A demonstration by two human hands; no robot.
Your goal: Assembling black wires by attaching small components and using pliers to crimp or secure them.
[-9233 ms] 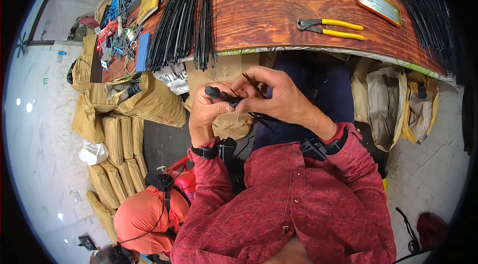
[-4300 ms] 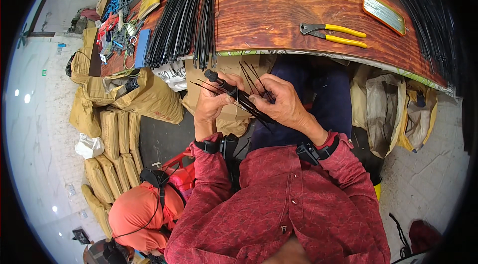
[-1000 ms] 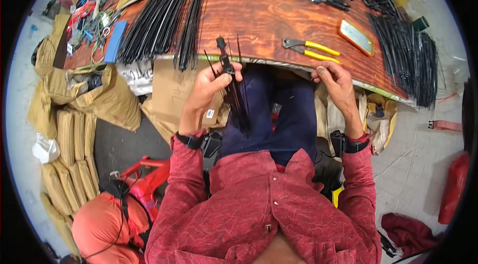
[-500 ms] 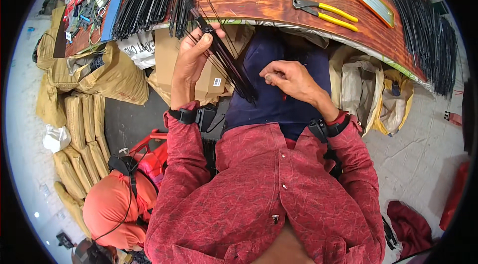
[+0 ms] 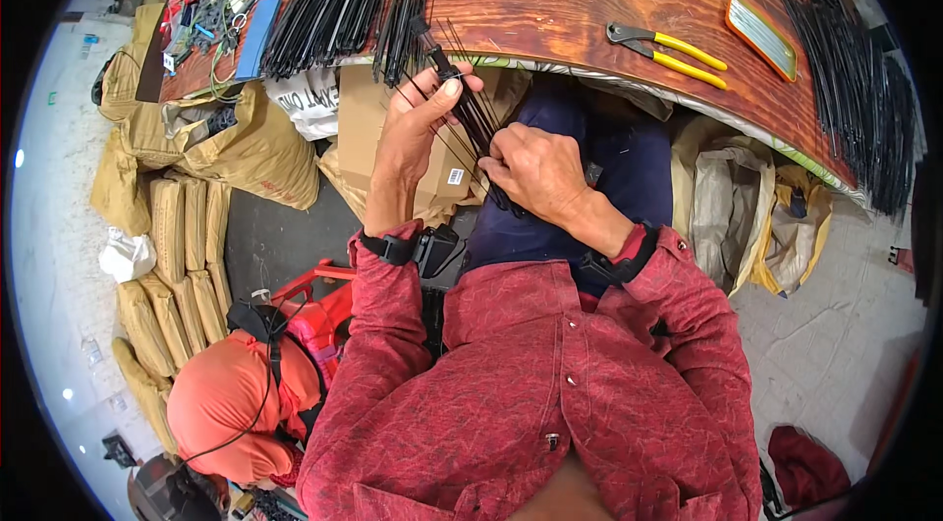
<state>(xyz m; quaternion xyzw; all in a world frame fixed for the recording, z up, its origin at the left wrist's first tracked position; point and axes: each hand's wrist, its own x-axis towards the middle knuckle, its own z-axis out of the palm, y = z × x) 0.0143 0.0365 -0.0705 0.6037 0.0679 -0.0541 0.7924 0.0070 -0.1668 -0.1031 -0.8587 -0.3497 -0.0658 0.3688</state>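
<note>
My left hand (image 5: pixel 417 133) is closed round the upper part of a black umbrella frame (image 5: pixel 473 118), thumb on top. It looks like a thicker shaft with thin ribs along it, and a few ribs splay out near my fingers. A thin light strand, perhaps wire, crosses it by the thumb. My right hand (image 5: pixel 540 172) is closed on the ribs lower down, above my dark blue trousers; its fingertips are partly hidden. On the table (image 5: pixel 530 5) ahead lie cutting pliers (image 5: pixel 668 52) with yellow handles and an orange-rimmed tray (image 5: pixel 762 35) holding thin, shiny pieces.
Bundles of black rods lie at the table's left (image 5: pixel 329 5) and right (image 5: pixel 845 89). A blue flat piece (image 5: pixel 257 38) rests near tangled small items. Below are a cardboard box (image 5: pixel 368 133) and open sacks (image 5: pixel 732 197). A person in an orange head covering (image 5: pixel 241 403) is at lower left.
My right hand has moved left onto the lower ribs of the umbrella frame and closed on them. My left hand keeps its hold. The whole view has shifted slightly.
</note>
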